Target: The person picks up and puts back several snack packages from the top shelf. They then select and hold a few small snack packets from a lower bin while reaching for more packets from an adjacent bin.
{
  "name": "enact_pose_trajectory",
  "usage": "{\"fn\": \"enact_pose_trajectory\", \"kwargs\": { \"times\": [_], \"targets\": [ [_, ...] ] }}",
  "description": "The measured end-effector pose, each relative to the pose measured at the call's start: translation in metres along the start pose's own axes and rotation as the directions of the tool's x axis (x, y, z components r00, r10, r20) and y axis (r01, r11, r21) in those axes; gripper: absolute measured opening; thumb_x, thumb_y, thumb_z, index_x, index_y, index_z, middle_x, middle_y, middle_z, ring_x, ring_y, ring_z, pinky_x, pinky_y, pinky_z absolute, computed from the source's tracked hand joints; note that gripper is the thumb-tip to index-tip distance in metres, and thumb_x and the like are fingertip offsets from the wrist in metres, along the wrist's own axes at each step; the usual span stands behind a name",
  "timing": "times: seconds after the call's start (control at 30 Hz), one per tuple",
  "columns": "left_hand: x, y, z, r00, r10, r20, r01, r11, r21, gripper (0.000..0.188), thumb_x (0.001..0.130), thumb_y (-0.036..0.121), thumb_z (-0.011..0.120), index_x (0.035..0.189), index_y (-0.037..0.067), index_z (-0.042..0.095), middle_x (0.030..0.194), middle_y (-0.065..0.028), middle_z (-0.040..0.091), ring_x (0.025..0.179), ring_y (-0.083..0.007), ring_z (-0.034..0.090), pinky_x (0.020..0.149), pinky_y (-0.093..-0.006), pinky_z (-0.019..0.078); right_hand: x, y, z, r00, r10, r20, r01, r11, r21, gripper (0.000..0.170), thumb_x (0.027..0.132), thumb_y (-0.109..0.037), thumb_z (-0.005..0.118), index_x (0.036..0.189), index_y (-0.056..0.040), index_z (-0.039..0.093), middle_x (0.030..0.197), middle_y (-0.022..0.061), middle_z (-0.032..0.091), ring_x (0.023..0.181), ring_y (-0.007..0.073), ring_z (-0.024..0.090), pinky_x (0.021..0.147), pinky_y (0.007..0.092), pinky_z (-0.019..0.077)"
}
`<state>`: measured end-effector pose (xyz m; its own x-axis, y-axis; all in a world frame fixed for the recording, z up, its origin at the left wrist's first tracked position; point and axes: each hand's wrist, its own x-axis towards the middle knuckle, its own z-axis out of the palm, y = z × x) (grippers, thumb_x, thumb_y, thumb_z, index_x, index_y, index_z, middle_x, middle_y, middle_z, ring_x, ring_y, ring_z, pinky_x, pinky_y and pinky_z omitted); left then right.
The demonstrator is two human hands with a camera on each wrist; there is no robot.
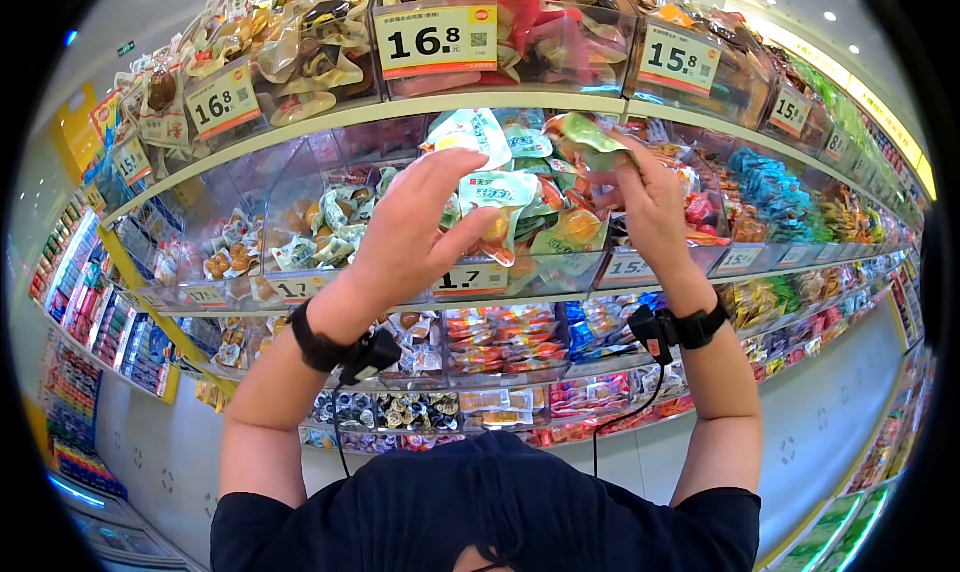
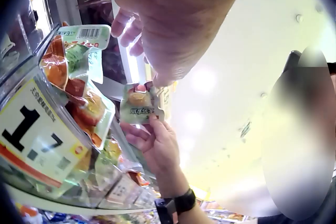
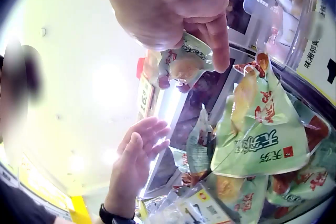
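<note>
My right hand (image 1: pixel 655 207) (image 3: pixel 170 8) pinches a small green snack packet (image 1: pixel 592 142) (image 2: pixel 139 104) (image 3: pixel 186 65) above the bin's right part. The left hand (image 1: pixel 405 222) (image 3: pixel 134 163) is raised at the bin's left side with thumb and fingers apart and nothing in its grasp. Between and below the hands lie pale green packets (image 1: pixel 495 190) (image 3: pixel 262 134) with orange and red contents, heaped in the clear bin. In the left wrist view, the left hand (image 2: pixel 173 24) is large at the top, and the right hand (image 2: pixel 157 148) shows lower down.
Above runs a shelf edge (image 1: pixel 300 121) with full bins and price tags, one reading 16.8 (image 1: pixel 437 44). Blue packets (image 1: pixel 770 197) fill a bin to the right; small wrapped snacks (image 1: pixel 335 222) lie left. A 1.7 tag (image 2: pixel 37 127) fronts the bin. More stocked rows stand below.
</note>
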<state>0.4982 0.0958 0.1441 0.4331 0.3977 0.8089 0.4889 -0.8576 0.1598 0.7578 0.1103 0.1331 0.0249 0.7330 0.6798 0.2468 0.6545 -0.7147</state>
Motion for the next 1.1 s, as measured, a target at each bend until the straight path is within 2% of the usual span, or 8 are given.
{"fn": "enact_pose_trajectory", "kwargs": {
  "times": [0.13, 0.17, 0.3, 0.5, 0.63, 0.7, 0.9, 1.1],
  "targets": [
    [0.021, -0.025, 0.016, 0.994, 0.035, 0.108, -0.064, 0.959, 0.277, 0.056, 0.084, 0.045, 0.061, 0.117, 0.001, 0.055, 0.118, -0.0194, 0.056, 0.116, -0.0349, 0.049, 0.099, -0.0439, 0.0356, 0.018, 0.021, 0.009, 0.962, -0.271, 0.027, 0.264, 0.907, -0.329, 0.029, 0.091, -0.006, 0.051, 0.119, -0.0031, 0.058, 0.085, 0.0176, 0.065, 0.073, 0.0235, 0.065, 0.065, 0.0305, 0.0502],
    [0.025, -0.032, 0.018, 0.988, 0.027, 0.152, -0.077, 0.939, 0.334, 0.059, 0.084, 0.047, 0.06, 0.12, 0.0, 0.053, 0.122, -0.0201, 0.055, 0.118, -0.0353, 0.048, 0.1, -0.0434, 0.0355, 0.019, 0.016, 0.014, 0.967, -0.252, 0.023, 0.244, 0.905, -0.349, 0.028, 0.089, -0.006, 0.052, 0.116, -0.0009, 0.058, 0.089, 0.0225, 0.063, 0.078, 0.0342, 0.063, 0.071, 0.0365, 0.0483],
    [0.038, -0.028, 0.013, 0.923, -0.142, 0.358, 0.0, 0.93, 0.367, 0.06, 0.083, 0.05, 0.06, 0.119, 0.002, 0.056, 0.126, -0.022, 0.053, 0.118, -0.0367, 0.05, 0.099, -0.0431, 0.0392, 0.032, 0.019, 0.026, 0.972, -0.235, 0.017, 0.228, 0.916, -0.33, 0.028, 0.092, -0.011, 0.048, 0.115, 0.002, 0.056, 0.099, 0.025, 0.061, 0.095, 0.0423, 0.057, 0.081, 0.0436, 0.0447],
    [0.039, -0.028, 0.013, 0.903, -0.162, 0.397, 0.005, 0.93, 0.367, 0.054, 0.082, 0.048, 0.062, 0.113, 0.003, 0.059, 0.12, -0.0195, 0.056, 0.113, -0.0352, 0.052, 0.095, -0.0414, 0.0431, 0.063, 0.032, 0.044, 0.989, -0.126, 0.081, 0.149, 0.886, -0.439, 0.029, 0.094, -0.016, 0.042, 0.116, 0.0002, 0.052, 0.109, 0.0236, 0.059, 0.101, 0.0407, 0.055, 0.085, 0.0443, 0.044],
    [0.038, -0.03, 0.013, 0.907, -0.151, 0.394, 0.0, 0.934, 0.358, 0.054, 0.082, 0.047, 0.062, 0.112, 0.003, 0.059, 0.119, -0.0193, 0.056, 0.113, -0.035, 0.052, 0.095, -0.0411, 0.0431, 0.085, 0.054, 0.065, 0.956, -0.28, 0.09, 0.293, 0.869, -0.399, 0.031, 0.094, -0.017, 0.039, 0.113, 0.0048, 0.052, 0.111, 0.0266, 0.058, 0.106, 0.0401, 0.054, 0.089, 0.046, 0.0426],
    [0.038, -0.031, 0.013, 0.909, -0.142, 0.392, -0.005, 0.936, 0.352, 0.053, 0.082, 0.047, 0.062, 0.112, 0.003, 0.059, 0.119, -0.0198, 0.056, 0.113, -0.0354, 0.052, 0.095, -0.0413, 0.043, 0.091, 0.068, 0.069, 0.921, -0.216, 0.324, 0.36, 0.791, -0.494, 0.035, 0.094, -0.018, 0.039, 0.114, 0.0079, 0.05, 0.112, 0.0292, 0.056, 0.109, 0.0404, 0.052, 0.092, 0.0461, 0.0415],
    [0.036, -0.033, 0.014, 0.918, -0.121, 0.377, -0.015, 0.941, 0.339, 0.053, 0.082, 0.045, 0.063, 0.111, 0.002, 0.058, 0.119, -0.0207, 0.056, 0.114, -0.0363, 0.051, 0.095, -0.0422, 0.0425, 0.092, 0.056, 0.072, 0.889, 0.138, 0.436, 0.128, 0.84, -0.527, 0.04, 0.09, -0.021, 0.042, 0.115, 0.0094, 0.05, 0.116, 0.0329, 0.053, 0.111, 0.0416, 0.052, 0.096, 0.0464, 0.0394],
    [0.036, -0.034, 0.015, 0.916, -0.118, 0.383, -0.025, 0.937, 0.349, 0.052, 0.082, 0.044, 0.063, 0.112, 0.002, 0.058, 0.12, -0.0204, 0.055, 0.114, -0.0362, 0.051, 0.095, -0.0422, 0.0424, 0.089, 0.05, 0.071, 0.89, 0.18, 0.42, 0.131, 0.78, -0.611, 0.041, 0.091, -0.021, 0.041, 0.125, 0.0021, 0.044, 0.115, 0.032, 0.054, 0.109, 0.0438, 0.052, 0.094, 0.0483, 0.0402]
  ]
}}
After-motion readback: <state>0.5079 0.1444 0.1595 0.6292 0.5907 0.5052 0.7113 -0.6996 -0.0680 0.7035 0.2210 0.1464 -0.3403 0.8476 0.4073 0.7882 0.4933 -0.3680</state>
